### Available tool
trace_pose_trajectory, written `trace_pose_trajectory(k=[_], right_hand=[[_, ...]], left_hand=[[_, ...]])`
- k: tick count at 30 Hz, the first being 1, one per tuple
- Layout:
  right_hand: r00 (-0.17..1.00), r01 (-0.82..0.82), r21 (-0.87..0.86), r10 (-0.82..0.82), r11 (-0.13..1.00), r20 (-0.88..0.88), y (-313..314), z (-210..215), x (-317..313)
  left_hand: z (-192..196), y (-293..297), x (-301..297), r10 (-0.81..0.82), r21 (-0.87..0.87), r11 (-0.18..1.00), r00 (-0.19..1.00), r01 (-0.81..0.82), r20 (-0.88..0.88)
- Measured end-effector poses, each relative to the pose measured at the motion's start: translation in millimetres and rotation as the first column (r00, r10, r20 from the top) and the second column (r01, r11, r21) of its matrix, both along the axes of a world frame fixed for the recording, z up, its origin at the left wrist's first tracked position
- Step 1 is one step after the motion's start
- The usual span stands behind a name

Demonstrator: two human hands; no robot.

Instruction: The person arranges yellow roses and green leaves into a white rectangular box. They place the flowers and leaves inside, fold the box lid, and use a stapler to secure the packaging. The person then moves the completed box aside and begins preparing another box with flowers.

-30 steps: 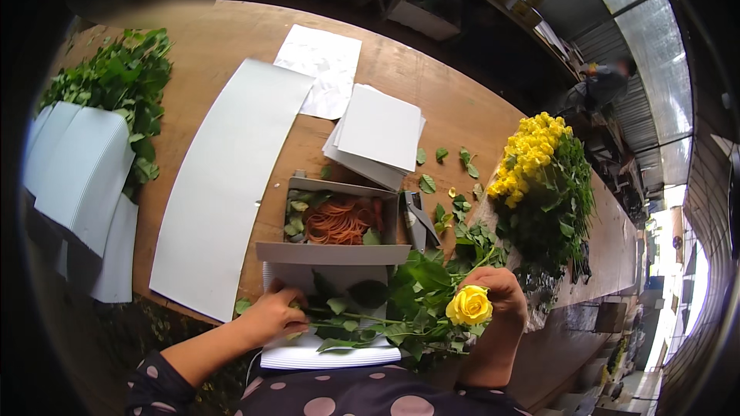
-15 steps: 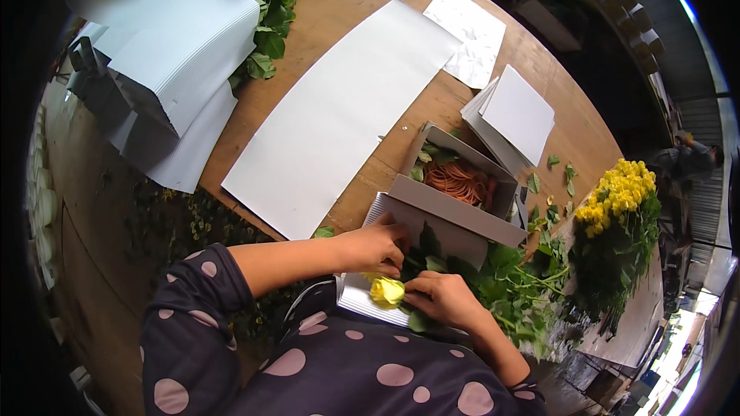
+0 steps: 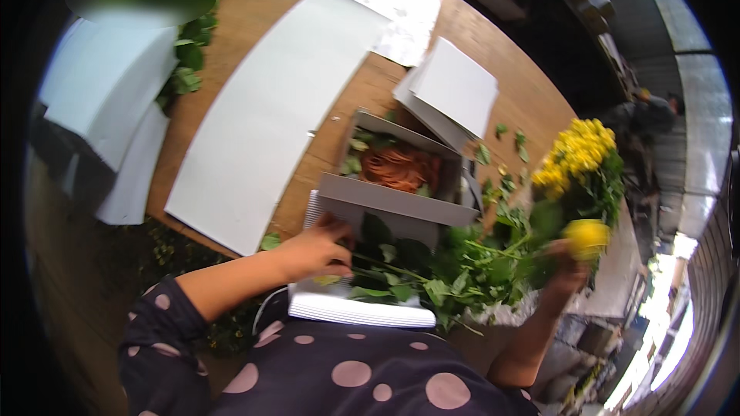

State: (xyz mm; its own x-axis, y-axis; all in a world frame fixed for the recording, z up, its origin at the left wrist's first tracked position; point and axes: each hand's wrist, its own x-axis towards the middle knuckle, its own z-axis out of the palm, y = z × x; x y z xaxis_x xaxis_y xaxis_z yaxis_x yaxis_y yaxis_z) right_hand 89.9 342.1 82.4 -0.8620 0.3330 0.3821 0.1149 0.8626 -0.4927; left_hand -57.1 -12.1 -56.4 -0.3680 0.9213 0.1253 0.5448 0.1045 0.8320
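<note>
Holding a yellow rose [image 3: 587, 236] out to the right while the other hand pins its stem end.

Right hand [image 3: 569, 271] is closed around the stem just under the bloom, raised beside the bunch of yellow roses [image 3: 580, 156]. Left hand [image 3: 320, 247] is curled with its fingers pressing down on the leafy stems [image 3: 432, 273] over the stack of white sheets [image 3: 362, 310], right at the table edge. The rose's long axis runs roughly left to right between the hands, bloom toward the right, cut end nearer the left hand. Behind it sits the grey box [image 3: 401, 185] holding orange rubber bands [image 3: 398, 167].
</note>
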Motion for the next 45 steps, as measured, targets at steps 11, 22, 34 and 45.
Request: trace_pose_trajectory(k=[11, 22, 34, 45], right_hand=[[-0.258, 0.834, -0.552, -0.863, 0.028, -0.433, 321.6, 163.3, 343.6], [0.808, 0.588, -0.053, -0.588, 0.807, 0.024, 87.1, 189.6, 98.0], [0.23, -0.304, -0.666, 0.731, 0.682, 0.643, -193.0, -69.5, -64.8], [0.355, -0.525, -0.292, 0.517, 0.8, 0.779, -200.7, -86.3, -50.4]], left_hand=[[5.0, 1.0, -2.3, -0.002, -0.036, 0.999, 0.999, 0.003, 0.053], [7.2, 5.6, 1.9, 0.003, -0.109, 0.994, 1.0, -0.004, -0.01], [2.0, 7.2, -27.9, -0.146, -0.087, 0.978, 0.925, 0.188, 0.35], [2.9, 5.4, -13.9, 0.11, -0.006, 0.993, 0.909, -0.117, 0.401]])
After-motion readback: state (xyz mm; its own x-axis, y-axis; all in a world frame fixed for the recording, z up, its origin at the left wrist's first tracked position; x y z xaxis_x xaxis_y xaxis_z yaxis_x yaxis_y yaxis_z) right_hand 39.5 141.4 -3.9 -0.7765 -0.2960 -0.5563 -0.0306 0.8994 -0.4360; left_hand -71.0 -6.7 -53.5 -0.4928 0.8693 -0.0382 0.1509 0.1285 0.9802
